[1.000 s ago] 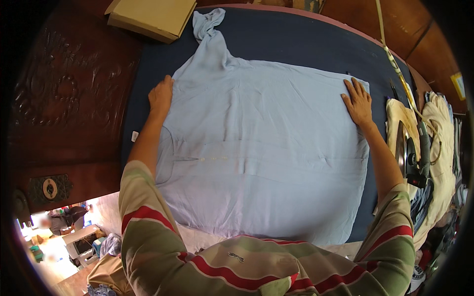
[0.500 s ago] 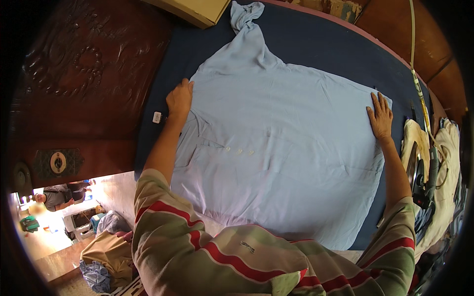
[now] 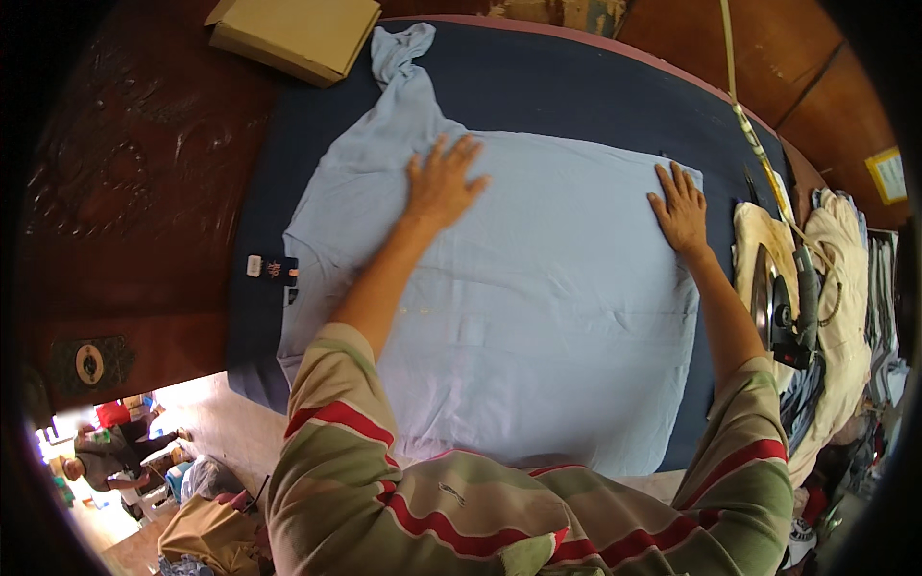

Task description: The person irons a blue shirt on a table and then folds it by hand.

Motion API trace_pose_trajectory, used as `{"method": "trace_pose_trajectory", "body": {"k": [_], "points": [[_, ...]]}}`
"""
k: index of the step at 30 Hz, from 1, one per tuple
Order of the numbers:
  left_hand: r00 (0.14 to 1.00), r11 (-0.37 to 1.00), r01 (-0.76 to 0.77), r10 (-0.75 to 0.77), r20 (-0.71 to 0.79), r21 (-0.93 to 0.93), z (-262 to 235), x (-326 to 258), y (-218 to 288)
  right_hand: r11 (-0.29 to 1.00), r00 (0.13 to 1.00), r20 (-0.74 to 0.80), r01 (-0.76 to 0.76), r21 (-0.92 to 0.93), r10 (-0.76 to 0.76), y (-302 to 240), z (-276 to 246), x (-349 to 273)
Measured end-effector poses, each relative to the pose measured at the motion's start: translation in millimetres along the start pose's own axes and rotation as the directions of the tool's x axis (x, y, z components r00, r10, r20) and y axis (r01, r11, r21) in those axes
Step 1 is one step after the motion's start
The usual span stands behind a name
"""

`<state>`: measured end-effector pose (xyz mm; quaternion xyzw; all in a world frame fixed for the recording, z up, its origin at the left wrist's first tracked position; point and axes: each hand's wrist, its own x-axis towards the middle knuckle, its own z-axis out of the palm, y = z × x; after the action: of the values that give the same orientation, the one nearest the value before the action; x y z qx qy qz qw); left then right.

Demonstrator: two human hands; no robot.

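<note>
Shirt [image 3: 557, 250]: one, light blue, laid out flat on a dark blue cloth [image 3: 557, 82]; neck toward the person's left, hem toward the right. Light creases across the front.
Sleeve [image 3: 403, 62]: one, part of the shirt, extending to the far side; end bunched.
Buttons [image 3: 425, 310]: pale, in a short row on the shirt front, near the left forearm.
Tag [image 3: 254, 266]: one, small, white, at the shirt's neck.
Left hand [image 3: 445, 187]: palm down on the shirt, near the base of the sleeve; fingers spread, pinching nothing.
Right hand [image 3: 681, 209]: palm down on the shirt's far hem corner; fingers spread, pinching nothing.
Box [image 3: 296, 36]: one, tan, lidded, at the far left, just beside the sleeve's end.
Iron [image 3: 788, 309]: one, dark, to the right of the right forearm, beside the garments; whether it stands or leans cannot be told.
Cord [image 3: 730, 58]: one, pale, hanging from above, running down toward the iron.
Garments [image 3: 837, 326]: several, mostly cream, heaped at the right.
Panel [image 3: 144, 192]: dark carved wood, at the left.
Person [image 3: 108, 463]: one, background, lower left, small in view.
</note>
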<state>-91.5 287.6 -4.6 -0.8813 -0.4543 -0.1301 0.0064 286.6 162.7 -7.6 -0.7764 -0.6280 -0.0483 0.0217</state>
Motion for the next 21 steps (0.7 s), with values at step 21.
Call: {"method": "trace_pose_trajectory", "body": {"k": [21], "points": [[0.866,0.989,0.052,0.024,0.5,-0.137,-49.9,95.2,-28.2,0.915,0.998,-0.012,-0.058,0.399,0.068,73.4,3.0,52.4]]}}
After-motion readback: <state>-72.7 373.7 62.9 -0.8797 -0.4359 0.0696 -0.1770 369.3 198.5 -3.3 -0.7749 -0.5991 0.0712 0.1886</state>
